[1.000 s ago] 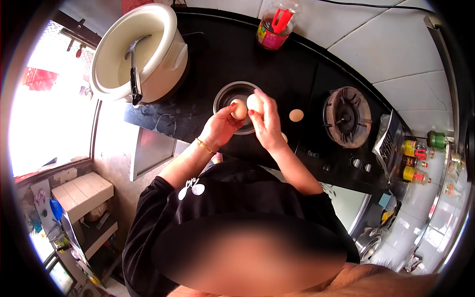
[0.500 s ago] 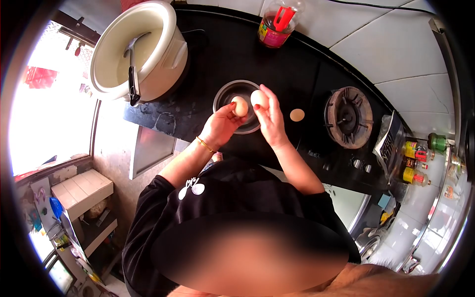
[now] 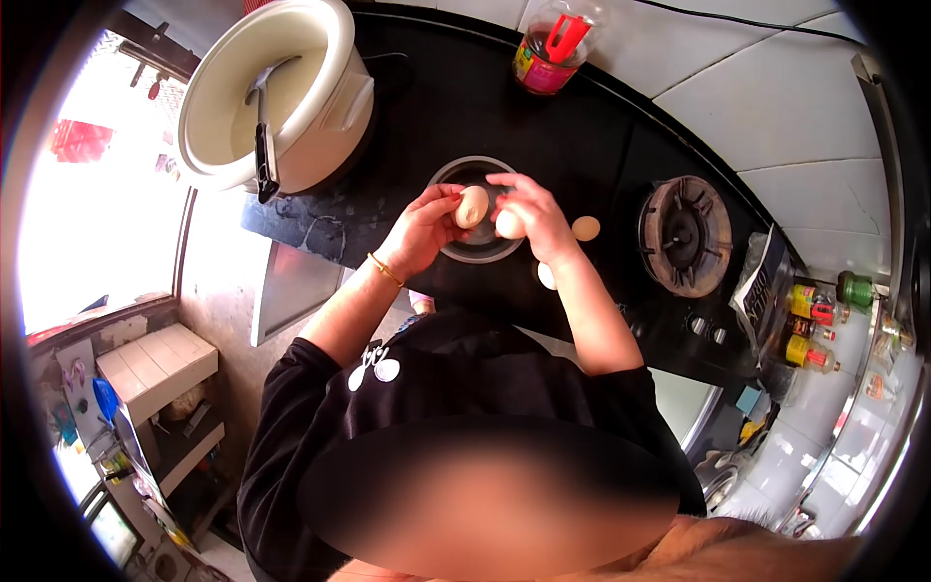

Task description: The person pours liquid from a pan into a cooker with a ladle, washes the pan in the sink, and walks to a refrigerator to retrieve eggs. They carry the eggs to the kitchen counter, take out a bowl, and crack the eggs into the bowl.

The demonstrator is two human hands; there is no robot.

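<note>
Over a round metal bowl (image 3: pixel 482 254) on the black counter, my left hand (image 3: pixel 424 228) grips an egg (image 3: pixel 472 207) whose shell shows a cracked, dented patch. Just to its right my right hand (image 3: pixel 539 219) holds a second, paler egg (image 3: pixel 509 224) low in its fingers, with the forefinger stretched out over the bowl. The two eggs are apart. A brown egg (image 3: pixel 585 229) lies on the counter right of my right hand. Another pale egg (image 3: pixel 547 276) is partly hidden behind my right wrist.
A large cream pot (image 3: pixel 339 116) with a black-handled ladle (image 3: pixel 264 145) stands at the upper left. A jar with a red handle (image 3: pixel 551 58) is at the back. The gas burner (image 3: pixel 685 236) sits to the right, with bottles (image 3: pixel 813 353) beyond it.
My right hand has turned and lowered its egg beside the bowl's middle. The egg in my left hand now shows a cracked side. The pale egg by my right wrist has come into view.
</note>
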